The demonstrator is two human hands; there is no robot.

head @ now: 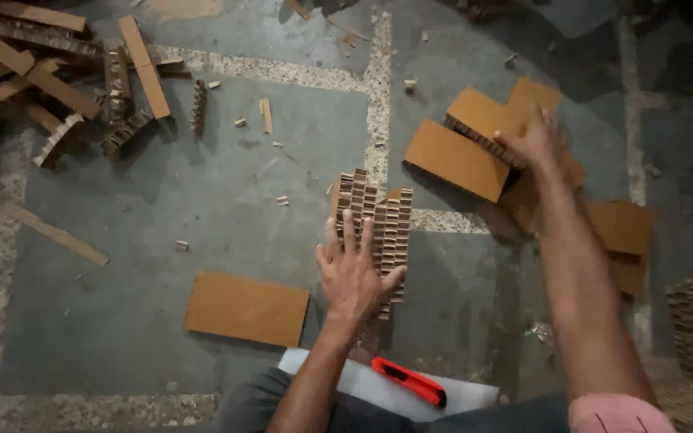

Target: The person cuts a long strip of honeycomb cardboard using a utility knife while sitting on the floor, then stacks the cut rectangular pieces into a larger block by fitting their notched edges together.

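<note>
Here, on a grey stone floor (202,200), my left hand (354,273) lies flat, fingers (349,232) spread apart, on a block of honeycomb cardboard (378,220) just ahead of my knees, while my right hand (535,144) reaches out, fingers closing on the edge of a stack of brown cardboard panels (459,156). I judge the block light but easily crushed, its open cells soft under pressure, so best taken by its outer edges; the panels look stiff and light, best gripped at a rim. A loose brown panel (246,309) lies just beside the block, an orange utility knife (411,381) on a white sheet (459,397) near my lap, offcuts (50,88) well apart.
</note>
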